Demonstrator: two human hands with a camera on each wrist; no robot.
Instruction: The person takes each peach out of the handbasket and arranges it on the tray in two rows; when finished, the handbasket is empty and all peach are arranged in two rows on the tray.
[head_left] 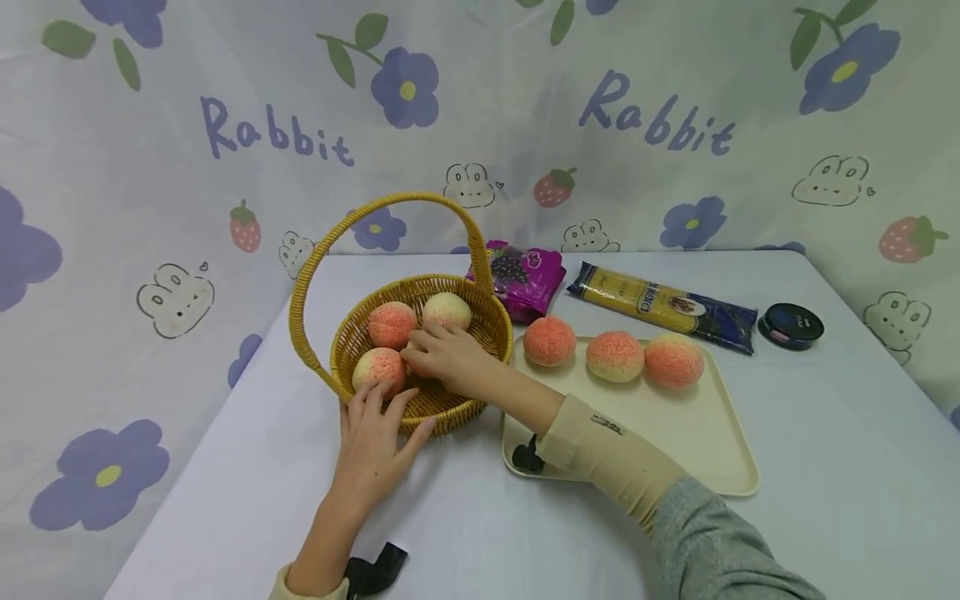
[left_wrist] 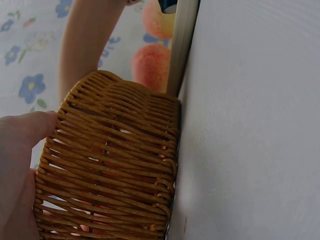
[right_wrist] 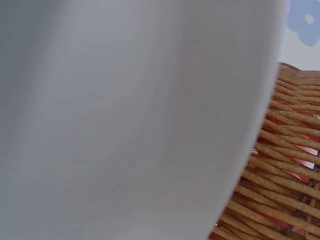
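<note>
A wicker basket [head_left: 450, 421] with a tall arched handle holds several pink-and-cream toy peaches [head_left: 392, 324]. My right hand [head_left: 457, 360] reaches inside, its fingers curled over a pale peach [head_left: 412, 343] that they mostly cover. At the basket's near left side, my left hand [head_left: 375, 446] rests on the rim with fingers spread, the fingertips beside the front peach [head_left: 378, 368]. In the left wrist view, the thumb [left_wrist: 42, 124] touches the woven rim. A blurred pale surface [right_wrist: 140, 120] fills most of the right wrist view, with basket weave at its right.
Right of the basket lies a cream tray [head_left: 675, 433] with three more peaches [head_left: 615, 357] along its far edge. Behind stand a purple grape-print packet [head_left: 521, 279], a blue-and-yellow pasta packet [head_left: 667, 304] and a round dark tin [head_left: 791, 325]. A patterned curtain [head_left: 480, 125] closes off the back.
</note>
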